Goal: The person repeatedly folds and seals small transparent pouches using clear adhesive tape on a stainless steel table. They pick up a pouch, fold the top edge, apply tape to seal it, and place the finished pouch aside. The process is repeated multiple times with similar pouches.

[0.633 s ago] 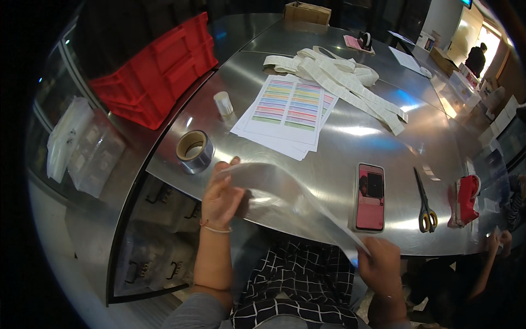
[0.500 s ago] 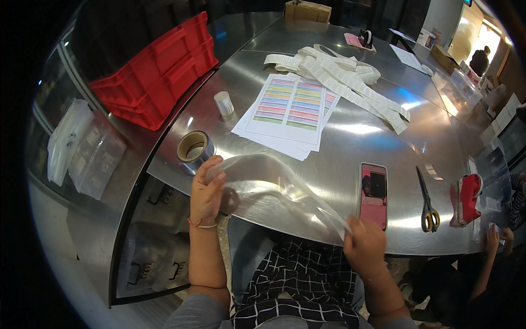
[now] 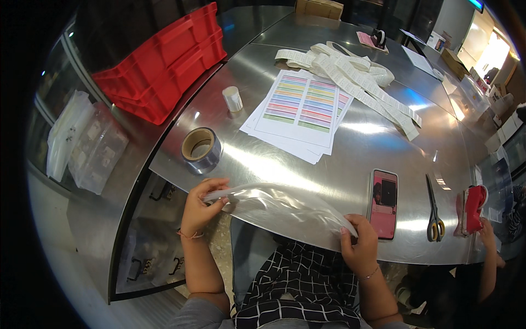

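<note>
Spanning most of the frame, a curved steel table point(image 3: 350, 137) carries the work, its near edge running in front of the seated person. On its far left stands a stack of red crates point(image 3: 164, 66). Next in size, a spread of paper sheets with coloured bars point(image 3: 304, 109) lies at centre, with a loose heap of white label strips point(image 3: 356, 71) beyond it, trailing toward the right.

Held over the near edge of the table is a clear plastic bag point(image 3: 279, 211), stretched crosswise between both hands (its surface is glossy and creased). The left hand point(image 3: 200, 208) is closed on the bag's left end, fingers pinched over the film. The right hand point(image 3: 359, 247) is closed on the bag's right end, fingers curled around the film with the thumb on top.

A roll of clear tape point(image 3: 201, 149) sits on the table just beyond the left hand. A phone in a pink case point(image 3: 383, 203) lies flat just beyond the right hand; scissors with yellow handles point(image 3: 434, 211) lie to its right, near a red tool point(image 3: 474, 205). A small white roll point(image 3: 232, 98) stands left of the paper sheets.
</note>
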Motion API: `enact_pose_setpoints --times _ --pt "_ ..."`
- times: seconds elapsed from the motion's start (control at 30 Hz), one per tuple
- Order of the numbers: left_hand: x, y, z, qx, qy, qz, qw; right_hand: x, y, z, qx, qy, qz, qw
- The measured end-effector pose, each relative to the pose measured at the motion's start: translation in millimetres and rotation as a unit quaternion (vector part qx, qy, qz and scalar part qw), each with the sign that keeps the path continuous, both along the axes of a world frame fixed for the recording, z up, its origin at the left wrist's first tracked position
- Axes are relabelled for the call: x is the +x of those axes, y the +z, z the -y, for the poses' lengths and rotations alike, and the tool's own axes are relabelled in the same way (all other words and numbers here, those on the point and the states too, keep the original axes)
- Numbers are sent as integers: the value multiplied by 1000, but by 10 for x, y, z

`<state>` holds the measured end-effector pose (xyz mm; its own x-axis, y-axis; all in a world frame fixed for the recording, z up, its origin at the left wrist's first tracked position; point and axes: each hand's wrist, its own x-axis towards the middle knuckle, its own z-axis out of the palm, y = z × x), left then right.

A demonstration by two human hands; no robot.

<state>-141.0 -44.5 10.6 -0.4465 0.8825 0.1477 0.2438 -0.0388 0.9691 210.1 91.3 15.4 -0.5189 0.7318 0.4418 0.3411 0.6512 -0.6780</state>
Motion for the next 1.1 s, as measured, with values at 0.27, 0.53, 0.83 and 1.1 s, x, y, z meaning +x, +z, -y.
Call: enact_pose_setpoints --times 0.27,0.53,0.83,1.1 --pt "127 46 -56 -69 86 6 994 -146 76 92 -123 -70 -39 989" --pt "159 27 -100 10 140 -105 985 -249 81 -51 -77 -88 -44 992" --pt "552 708 -175 88 90 -394 910 -239 -47 -56 -84 -70 -43 993" --pt "837 601 -882 -53 -172 -472 863 -251 6 -57 -77 -65 -43 994"
